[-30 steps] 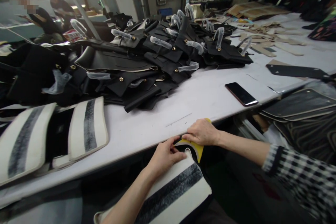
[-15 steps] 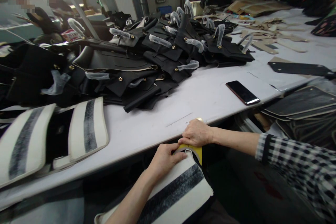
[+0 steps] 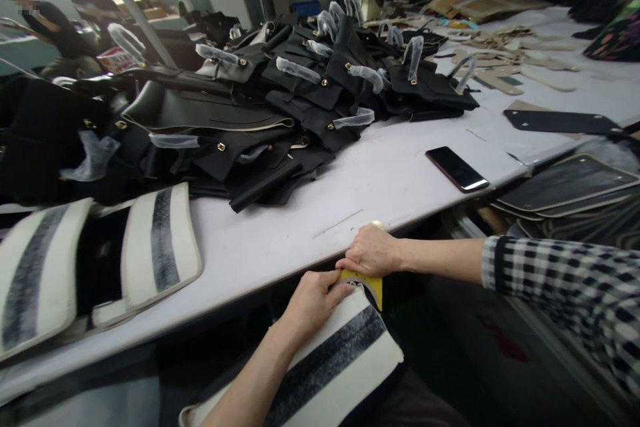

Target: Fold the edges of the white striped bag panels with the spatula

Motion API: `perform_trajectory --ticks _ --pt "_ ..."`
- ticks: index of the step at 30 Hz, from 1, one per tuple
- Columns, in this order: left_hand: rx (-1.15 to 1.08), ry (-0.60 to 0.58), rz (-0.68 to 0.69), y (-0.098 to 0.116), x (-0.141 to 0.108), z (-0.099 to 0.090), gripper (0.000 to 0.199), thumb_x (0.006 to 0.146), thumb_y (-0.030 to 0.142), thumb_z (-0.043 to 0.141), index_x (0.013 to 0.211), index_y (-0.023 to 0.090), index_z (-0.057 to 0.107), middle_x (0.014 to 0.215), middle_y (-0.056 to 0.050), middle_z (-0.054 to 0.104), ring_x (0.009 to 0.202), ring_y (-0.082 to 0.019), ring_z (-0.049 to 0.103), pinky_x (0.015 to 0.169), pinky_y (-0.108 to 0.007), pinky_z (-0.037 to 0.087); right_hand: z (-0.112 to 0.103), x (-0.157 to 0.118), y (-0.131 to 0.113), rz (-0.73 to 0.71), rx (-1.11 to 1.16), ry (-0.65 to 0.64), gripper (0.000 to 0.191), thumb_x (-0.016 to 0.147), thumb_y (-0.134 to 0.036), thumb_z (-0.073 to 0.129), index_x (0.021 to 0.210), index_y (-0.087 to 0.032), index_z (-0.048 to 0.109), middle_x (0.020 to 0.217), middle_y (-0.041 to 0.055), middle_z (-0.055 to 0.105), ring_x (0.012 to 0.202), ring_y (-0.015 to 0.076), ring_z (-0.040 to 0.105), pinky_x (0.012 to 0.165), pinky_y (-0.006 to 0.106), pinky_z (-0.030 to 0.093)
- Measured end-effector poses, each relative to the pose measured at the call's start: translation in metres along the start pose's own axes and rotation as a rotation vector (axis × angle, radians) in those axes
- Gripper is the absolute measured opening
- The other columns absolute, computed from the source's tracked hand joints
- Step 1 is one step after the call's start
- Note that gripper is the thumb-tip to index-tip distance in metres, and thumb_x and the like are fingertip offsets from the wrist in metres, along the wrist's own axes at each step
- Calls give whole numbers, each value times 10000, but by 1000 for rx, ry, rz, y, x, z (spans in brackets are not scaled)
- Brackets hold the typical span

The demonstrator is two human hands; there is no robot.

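Note:
A cream panel with a dark smudged stripe [image 3: 333, 353] lies slanted below the table's front edge. My left hand [image 3: 313, 300] is closed on its upper edge, thumb on the cream face. Just right of it, my right hand [image 3: 371, 252] is a fist against the table edge, wrapped round a yellow piece [image 3: 373, 287] whose curved lower part shows at the panel's top corner. The two hands nearly touch. A small pale, shiny end shows above my right knuckles; what it belongs to is hidden.
Black bag pieces [image 3: 210, 107] with plastic-wrapped handles heap across the white table [image 3: 280, 240]. A phone [image 3: 456, 169] lies near the edge, beside a black strap piece [image 3: 560, 122]. Striped cream panels [image 3: 160, 240] lie at left, dark panels [image 3: 570, 180] at right. People are at the back left.
The view has shifted slightly, so the table items sit a little further left and higher. Both hands keep nearly the same grip and place.

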State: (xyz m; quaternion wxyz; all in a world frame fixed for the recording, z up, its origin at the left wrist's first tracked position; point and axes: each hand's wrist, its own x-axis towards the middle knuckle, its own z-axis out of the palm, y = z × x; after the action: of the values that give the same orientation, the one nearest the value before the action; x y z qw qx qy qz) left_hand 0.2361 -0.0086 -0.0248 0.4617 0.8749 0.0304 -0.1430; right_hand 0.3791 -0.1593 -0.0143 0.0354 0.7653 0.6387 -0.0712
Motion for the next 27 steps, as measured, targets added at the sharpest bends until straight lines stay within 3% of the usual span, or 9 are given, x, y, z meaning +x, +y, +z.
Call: perform_trajectory --ticks 11,19,23,27 --pt "65 -15 64 4 -3 1 363 924 438 489 718 168 618 586 24 490 535 -107 375 547 -266 238 -3 -12 -11 109 59 -52 616 1042 -468 286 769 -198 767 764 89 732 723 233 684 599 277 369" --pt "112 -8 124 2 -5 7 405 952 470 447 778 178 667 633 12 552 574 -119 425 573 -267 242 6 -31 -36 327 119 -39 641 1035 -488 253 802 -206 780 747 116 724 728 272 697 628 311 423" --pt "-116 -102 50 0 -7 3 462 925 543 461 781 165 683 682 13 567 627 -133 429 597 -260 276 8 -39 -49 416 149 -27 648 1040 -460 223 815 -222 781 772 111 730 745 279 702 642 321 444" --pt "-310 -189 -54 0 -1 -3 596 929 627 362 863 157 723 752 -6 635 701 -158 491 678 -269 370 9 -47 -58 444 181 -34 673 1041 -459 197 815 -211 781 790 118 732 752 285 702 649 332 456"
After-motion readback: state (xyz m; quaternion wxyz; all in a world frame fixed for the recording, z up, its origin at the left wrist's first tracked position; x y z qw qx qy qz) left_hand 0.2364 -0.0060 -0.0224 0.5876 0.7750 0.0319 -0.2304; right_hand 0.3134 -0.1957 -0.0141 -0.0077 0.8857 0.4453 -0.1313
